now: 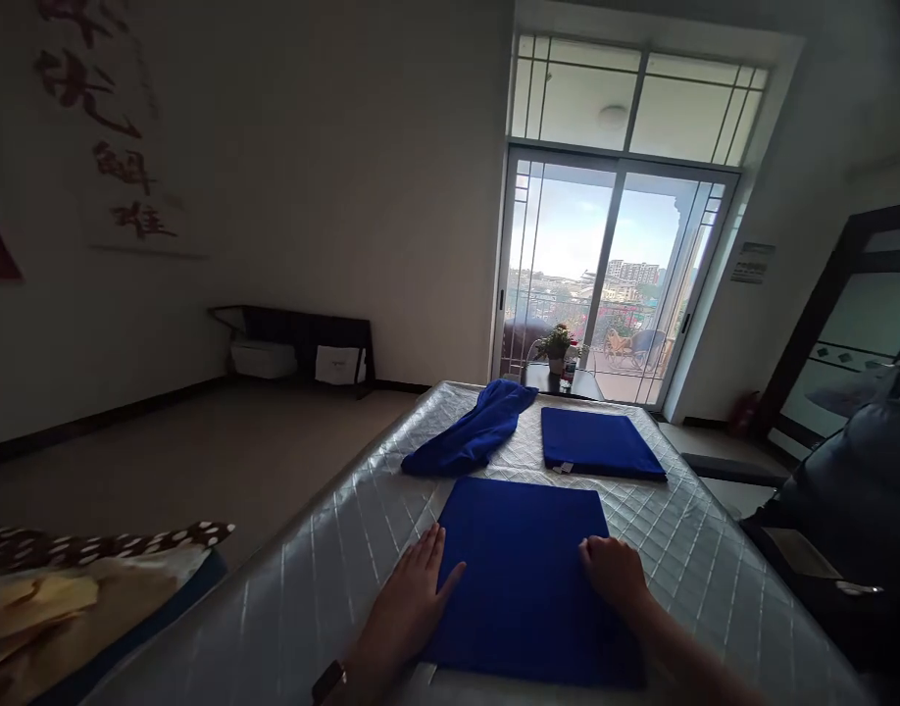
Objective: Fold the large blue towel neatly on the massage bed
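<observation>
A folded blue cloth (527, 588) lies flat in front of me on a quilted silvery cover (332, 549). Along its left edge rests my left hand (419, 579), fingers stretched out and thumb spread over the fabric. At the cloth's right edge, my right hand (616, 572) is closed, its curled fingers on the border of the fabric. Just beyond lies a second folded blue cloth (601, 441) with a small white label at its near edge. To the left of that one, a crumpled blue cloth (475, 431) lies loosely bunched.
A small table (564, 382) with a potted plant (556, 345) stands past the far end, before glass sliding doors (560, 265). On the right is a black leather seat (854, 520). Yellowish fabric (68, 608) is heaped at lower left; a dark low shelf (303, 324) lines the wall.
</observation>
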A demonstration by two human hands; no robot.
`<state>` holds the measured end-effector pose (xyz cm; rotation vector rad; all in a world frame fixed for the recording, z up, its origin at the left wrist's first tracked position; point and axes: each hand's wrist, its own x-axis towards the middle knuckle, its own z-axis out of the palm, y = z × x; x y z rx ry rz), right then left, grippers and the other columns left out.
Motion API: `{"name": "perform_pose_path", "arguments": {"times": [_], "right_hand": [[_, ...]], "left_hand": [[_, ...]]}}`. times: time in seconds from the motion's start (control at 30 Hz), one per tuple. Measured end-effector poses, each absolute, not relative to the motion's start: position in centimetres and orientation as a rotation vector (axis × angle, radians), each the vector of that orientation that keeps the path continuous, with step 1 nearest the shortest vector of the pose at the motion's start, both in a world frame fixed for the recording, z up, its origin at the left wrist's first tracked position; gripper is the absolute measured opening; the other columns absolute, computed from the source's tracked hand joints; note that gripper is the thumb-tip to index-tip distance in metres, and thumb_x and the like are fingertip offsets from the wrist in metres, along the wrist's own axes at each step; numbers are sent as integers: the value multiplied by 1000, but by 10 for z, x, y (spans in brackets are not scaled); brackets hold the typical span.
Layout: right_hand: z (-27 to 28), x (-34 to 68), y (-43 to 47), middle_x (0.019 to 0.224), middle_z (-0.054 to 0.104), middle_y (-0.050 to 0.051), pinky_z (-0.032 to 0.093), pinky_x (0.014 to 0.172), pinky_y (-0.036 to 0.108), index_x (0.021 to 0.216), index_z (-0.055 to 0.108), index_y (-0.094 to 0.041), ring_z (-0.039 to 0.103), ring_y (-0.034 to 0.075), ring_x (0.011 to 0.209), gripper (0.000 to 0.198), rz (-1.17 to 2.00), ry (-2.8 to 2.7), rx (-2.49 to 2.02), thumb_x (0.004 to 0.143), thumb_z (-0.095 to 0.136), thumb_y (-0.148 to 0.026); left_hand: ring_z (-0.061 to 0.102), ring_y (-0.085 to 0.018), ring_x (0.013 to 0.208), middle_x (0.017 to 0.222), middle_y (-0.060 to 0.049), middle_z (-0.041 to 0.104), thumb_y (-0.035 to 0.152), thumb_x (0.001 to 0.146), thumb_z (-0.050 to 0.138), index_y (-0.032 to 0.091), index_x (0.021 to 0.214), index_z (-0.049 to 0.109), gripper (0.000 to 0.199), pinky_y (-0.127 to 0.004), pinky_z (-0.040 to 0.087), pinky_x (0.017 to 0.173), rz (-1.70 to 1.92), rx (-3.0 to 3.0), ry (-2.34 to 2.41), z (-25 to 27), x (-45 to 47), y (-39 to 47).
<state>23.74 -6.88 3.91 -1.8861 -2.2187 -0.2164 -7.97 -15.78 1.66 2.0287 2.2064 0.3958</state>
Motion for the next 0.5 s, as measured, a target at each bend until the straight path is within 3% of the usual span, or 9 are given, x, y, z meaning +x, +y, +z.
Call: {"name": "perform_pose_path", "arguments": {"times": [0.3,0.5], "right_hand": [[43,242,-72,78,80,8,43,63,25,76,78,-20,76,21,74,43,-225,-2221,-1830,100,42,-27],[33,247,-67,74,79,8,43,60,26,72,77,-21,75,21,70,44,-205,-2186,-1768,99,43,-25]], "left_hand": [[34,-26,152,164,-14,38,59,97,28,14,154,43,74,-47,32,126,439,2091,2208,0,-87,-148],[35,-29,151,164,-11,38,62,95,27,19,156,40,76,-48,36,124,399,2023,2263,-13,-92,-139]]}}
